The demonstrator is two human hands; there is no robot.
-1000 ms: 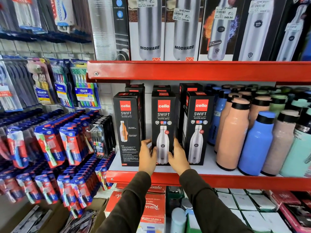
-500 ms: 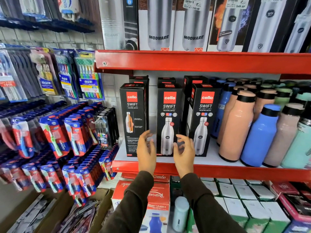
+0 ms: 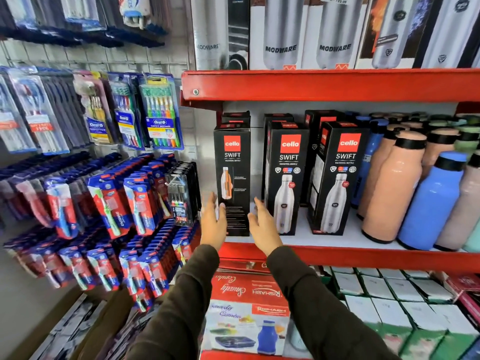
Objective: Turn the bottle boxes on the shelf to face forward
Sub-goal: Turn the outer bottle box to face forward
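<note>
Three black Cello Swift bottle boxes stand in the front row of the red shelf (image 3: 337,253). The left box (image 3: 232,172) shows a side panel with an orange-striped bottle and small text. The middle box (image 3: 288,178) and the right box (image 3: 340,178) show their fronts with a steel bottle picture. More black boxes stand behind them. My left hand (image 3: 213,222) is open at the left box's lower left edge. My right hand (image 3: 262,224) is open at its lower right, in the gap before the middle box. Neither hand grips the box.
Peach, blue, pink and green bottles (image 3: 394,185) crowd the shelf's right. Toothbrush packs (image 3: 135,203) hang on the left wall close to the left box. A red upper shelf (image 3: 324,84) carries Modware boxes. Boxed goods (image 3: 246,307) fill the shelf below.
Both hands let go of the middle box and moved left to either side of the left box. The view shifted left and closer.
</note>
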